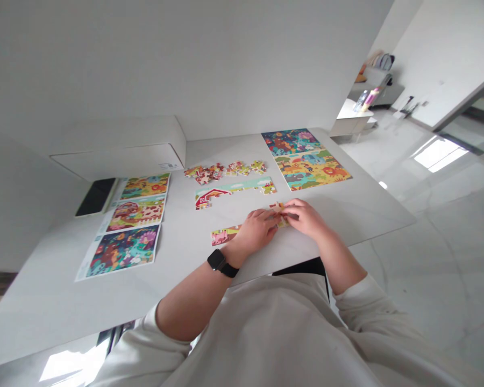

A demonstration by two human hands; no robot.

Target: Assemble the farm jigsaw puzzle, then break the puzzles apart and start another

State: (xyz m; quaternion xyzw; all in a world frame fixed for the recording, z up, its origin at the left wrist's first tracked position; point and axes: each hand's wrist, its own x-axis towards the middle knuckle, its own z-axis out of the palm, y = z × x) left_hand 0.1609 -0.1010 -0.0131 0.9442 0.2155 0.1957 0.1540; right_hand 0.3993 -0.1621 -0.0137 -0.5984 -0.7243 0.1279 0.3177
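My left hand (258,230), with a black watch on its wrist, lies over a joined strip of jigsaw pieces (221,237) that has a pink pig at its left end. My right hand (304,217) has its fingers bent together at the strip's right end, pressing on puzzle pieces there. The fingertips of both hands meet at that end, and the exact piece under them is partly hidden. Above the hands lies a partly joined puzzle section (213,194) with a red barn and sky. Farther back are loose jigsaw pieces (205,173) in piles.
Two finished-looking puzzle pictures (312,167) lie at the back right. Printed reference sheets (125,250) lie on the left, beside a dark tablet-like object (97,196) and a white box (121,156) against the wall. The white table (371,207) ends at the right.
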